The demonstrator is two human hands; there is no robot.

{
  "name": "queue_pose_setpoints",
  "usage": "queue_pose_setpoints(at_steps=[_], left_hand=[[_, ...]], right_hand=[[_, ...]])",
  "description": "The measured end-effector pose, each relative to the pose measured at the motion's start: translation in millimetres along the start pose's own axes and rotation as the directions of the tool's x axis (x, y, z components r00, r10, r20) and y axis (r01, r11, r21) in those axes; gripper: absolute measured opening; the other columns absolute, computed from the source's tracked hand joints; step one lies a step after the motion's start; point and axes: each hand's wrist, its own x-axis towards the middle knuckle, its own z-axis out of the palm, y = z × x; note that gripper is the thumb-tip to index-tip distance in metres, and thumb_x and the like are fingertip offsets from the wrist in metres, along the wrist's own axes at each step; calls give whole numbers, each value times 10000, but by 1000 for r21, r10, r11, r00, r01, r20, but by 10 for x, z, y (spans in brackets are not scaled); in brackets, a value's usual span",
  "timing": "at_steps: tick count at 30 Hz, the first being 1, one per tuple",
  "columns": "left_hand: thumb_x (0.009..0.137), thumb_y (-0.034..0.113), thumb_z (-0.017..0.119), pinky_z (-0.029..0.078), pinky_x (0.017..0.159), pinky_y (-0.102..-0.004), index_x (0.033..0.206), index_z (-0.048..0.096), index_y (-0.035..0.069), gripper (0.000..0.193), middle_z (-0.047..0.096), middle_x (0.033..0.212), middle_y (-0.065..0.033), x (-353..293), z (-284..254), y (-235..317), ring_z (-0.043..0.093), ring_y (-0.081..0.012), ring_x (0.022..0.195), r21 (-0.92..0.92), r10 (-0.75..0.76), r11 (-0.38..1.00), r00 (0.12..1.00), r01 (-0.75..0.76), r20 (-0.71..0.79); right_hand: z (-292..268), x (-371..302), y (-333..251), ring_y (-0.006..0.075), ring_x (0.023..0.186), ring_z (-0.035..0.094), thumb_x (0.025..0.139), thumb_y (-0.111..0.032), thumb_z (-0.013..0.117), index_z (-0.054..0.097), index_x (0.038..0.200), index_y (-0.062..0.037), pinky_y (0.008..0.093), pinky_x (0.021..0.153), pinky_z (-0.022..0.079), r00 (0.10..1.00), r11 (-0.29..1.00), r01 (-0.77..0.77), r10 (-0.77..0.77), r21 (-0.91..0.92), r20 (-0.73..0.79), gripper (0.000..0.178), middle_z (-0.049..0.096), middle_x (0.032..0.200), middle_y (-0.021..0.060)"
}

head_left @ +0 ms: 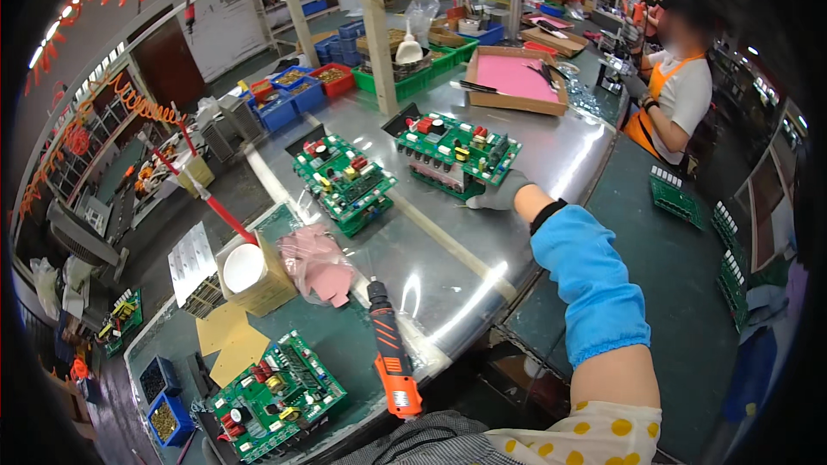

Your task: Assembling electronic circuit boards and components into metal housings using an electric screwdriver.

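Clearly only the right hand (498, 194) shows, gloved grey and reaching far forward across the desk (448, 267); its grip rests against the near edge of a stack of green boards (457, 155), seemingly to steady or draw it, though I cannot tell whether the fingers are closed on it. The left hand is out of view. Left of the grip sits a second stack (343, 181), so both piles lie within one reach. Nearer the body than the grip lie pink gloves (317, 265) and an orange screwdriver (392, 362), with another board (276, 396) beside it. Nothing blocks the arm. Beyond the grip a pink-lined tray (515, 77) stands, and a co-worker (676, 99) works to its right.
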Motion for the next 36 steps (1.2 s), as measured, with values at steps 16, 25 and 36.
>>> queue_pose_setpoints(at_steps=[16,25,36], left_hand=[[957,170,586,454,952,-359,1296,552,-29,395,634,1203,-161,150,111,3,603,-252,1085,181,26,983,999,-17,-47],[975,210,563,471,929,-365,1289,556,-27,393,641,1187,-149,181,121,-134,615,-243,1065,209,32,978,998,-19,-58],[957,234,583,493,869,-373,1227,611,34,337,674,1133,-136,74,150,-495,645,-266,1012,215,125,972,985,-96,-123]], right_hand=[[-83,-896,2109,374,1333,453,862,-557,583,386,1451,-37,400,1105,369,797,795,-603,604,68,-11,810,440,1462,237],[308,-697,2799,384,1290,491,899,-395,590,421,1433,-36,436,1041,438,384,462,-842,876,277,-292,665,473,1422,251],[-249,-515,1566,364,1070,627,906,-337,569,677,1117,-18,424,934,486,999,992,21,-16,-122,40,398,656,1128,244]])
